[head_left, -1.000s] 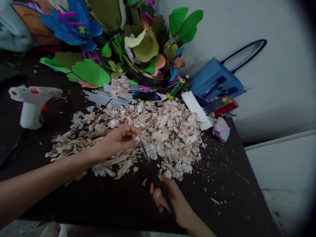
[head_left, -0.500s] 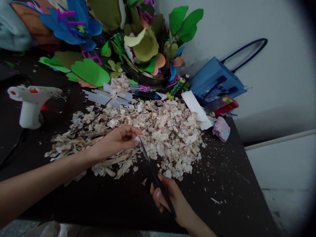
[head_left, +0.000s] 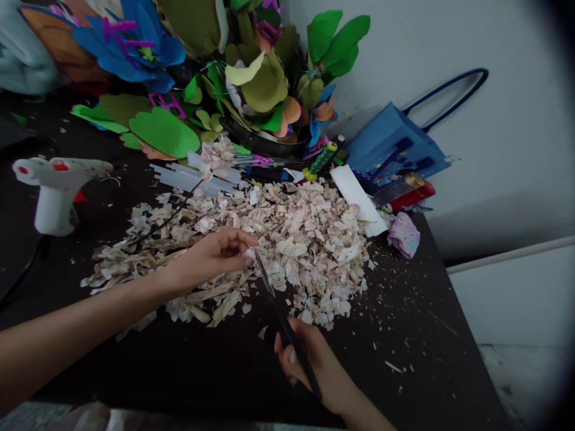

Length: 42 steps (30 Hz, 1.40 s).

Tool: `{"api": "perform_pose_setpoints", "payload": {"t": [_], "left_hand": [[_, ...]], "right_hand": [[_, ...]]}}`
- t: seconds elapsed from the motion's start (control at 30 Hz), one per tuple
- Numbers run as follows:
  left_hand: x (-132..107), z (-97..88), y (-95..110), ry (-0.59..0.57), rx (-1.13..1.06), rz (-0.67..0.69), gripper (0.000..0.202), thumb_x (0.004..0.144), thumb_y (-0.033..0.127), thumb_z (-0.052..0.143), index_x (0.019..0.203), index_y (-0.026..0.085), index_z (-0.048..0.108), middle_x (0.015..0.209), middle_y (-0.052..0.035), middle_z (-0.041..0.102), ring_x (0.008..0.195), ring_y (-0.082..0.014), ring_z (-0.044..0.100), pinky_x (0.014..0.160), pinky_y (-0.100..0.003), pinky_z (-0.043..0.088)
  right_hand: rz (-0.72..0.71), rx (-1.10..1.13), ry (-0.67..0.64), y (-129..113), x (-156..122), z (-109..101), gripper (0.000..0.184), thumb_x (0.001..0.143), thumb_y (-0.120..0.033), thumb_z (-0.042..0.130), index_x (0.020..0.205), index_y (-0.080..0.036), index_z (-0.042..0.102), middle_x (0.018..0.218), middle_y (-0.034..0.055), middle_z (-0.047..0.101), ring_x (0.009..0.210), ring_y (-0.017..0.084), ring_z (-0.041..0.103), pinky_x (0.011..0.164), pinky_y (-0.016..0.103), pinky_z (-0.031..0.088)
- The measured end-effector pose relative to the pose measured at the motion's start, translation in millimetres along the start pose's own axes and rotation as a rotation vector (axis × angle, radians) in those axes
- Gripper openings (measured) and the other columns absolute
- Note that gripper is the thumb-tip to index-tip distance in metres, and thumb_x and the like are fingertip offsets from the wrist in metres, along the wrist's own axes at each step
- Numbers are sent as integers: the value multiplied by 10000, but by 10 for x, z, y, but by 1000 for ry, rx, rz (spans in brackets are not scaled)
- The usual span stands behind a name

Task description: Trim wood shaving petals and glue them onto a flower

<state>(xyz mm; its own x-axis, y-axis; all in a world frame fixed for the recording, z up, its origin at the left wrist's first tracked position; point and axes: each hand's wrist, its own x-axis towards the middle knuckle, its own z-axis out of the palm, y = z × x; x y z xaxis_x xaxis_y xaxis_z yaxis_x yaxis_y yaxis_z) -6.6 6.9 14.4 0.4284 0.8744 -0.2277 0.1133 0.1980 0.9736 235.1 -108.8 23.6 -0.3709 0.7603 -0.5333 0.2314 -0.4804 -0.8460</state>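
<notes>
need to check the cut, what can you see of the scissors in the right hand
The scissors have slim metal blades and a long black body, gripped in the right hand. They slant away, tips over the pale shavings, ending at the left hand's fingertips. Whether the blades are open is hard to tell.

The left arm [head_left: 76, 323] is reaching in low from the lower left, with the left hand [head_left: 209, 260] curling its fingers [head_left: 233, 236] inward. The right hand [head_left: 317, 365] is rising from the bottom edge, closing tightly, just below and apart from the left.
</notes>
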Motion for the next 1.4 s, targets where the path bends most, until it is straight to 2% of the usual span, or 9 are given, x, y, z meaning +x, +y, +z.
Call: {"api": "perform_pose_setpoints", "payload": {"t": [0.23,0.4,0.6,0.8,0.87,1.0,1.2,1.4], "left_hand": [[40,-25,-86,-30,-38,-6,383,827,394,706,1137,198,597,838,-7,615,732,-153,583,660,-296,466],[28,-25,-59,-31,-51,-4,342,849,346,701,1140,198,600,850,-6,624,768,-146,584,697,-282,466],[15,-16,-46,-50,-91,-22,344,860,337,698,1153,201,580,841,-5,641,704,-135,577,650,-276,474],[38,-21,-94,-39,-122,-17,380,834,390,725,1138,200,599,871,-23,653,819,-185,655,780,-351,527],[40,-18,-99,-37,-130,-17,385,822,387,735,1128,195,601,855,-22,652,802,-181,653,753,-337,525],[41,-17,-98,-37,-143,-46,382,840,393,714,1144,197,590,849,-22,651,743,-172,645,598,-284,483],[90,-8,-163,-30,-177,-11,387,789,375,758,1095,193,606,811,2,653,733,-154,652,702,-307,537],[83,-5,-156,-37,-186,-24,385,791,358,765,1102,196,607,808,5,662,700,-142,644,643,-276,527]], "right_hand": [[-34,-26,-2,18,-2,-6,625,804,-811,577,779,-190,502,571,-47,466,484,87,415,480,213,337],[-21,2,-18,11,4,3,634,785,-823,585,778,-194,498,563,-59,453,466,80,395,461,205,325],[28,20,-7,-36,-3,21,669,735,-852,606,776,-193,500,563,-60,450,475,79,402,462,201,344],[55,-2,15,-36,9,23,697,715,-869,605,778,-180,515,567,-59,446,471,73,395,452,194,339],[50,1,16,-27,13,23,692,717,-865,609,776,-182,517,558,-60,447,466,74,397,453,196,340],[44,12,23,-24,10,31,674,710,-853,630,763,-190,520,561,-59,453,469,80,404,452,201,348],[59,14,30,-40,2,40,681,700,-857,636,754,-188,515,549,-64,445,466,76,396,452,199,336],[49,21,44,-35,5,47,690,689,-863,639,750,-186,520,543,-67,437,455,74,387,437,200,315]]}}
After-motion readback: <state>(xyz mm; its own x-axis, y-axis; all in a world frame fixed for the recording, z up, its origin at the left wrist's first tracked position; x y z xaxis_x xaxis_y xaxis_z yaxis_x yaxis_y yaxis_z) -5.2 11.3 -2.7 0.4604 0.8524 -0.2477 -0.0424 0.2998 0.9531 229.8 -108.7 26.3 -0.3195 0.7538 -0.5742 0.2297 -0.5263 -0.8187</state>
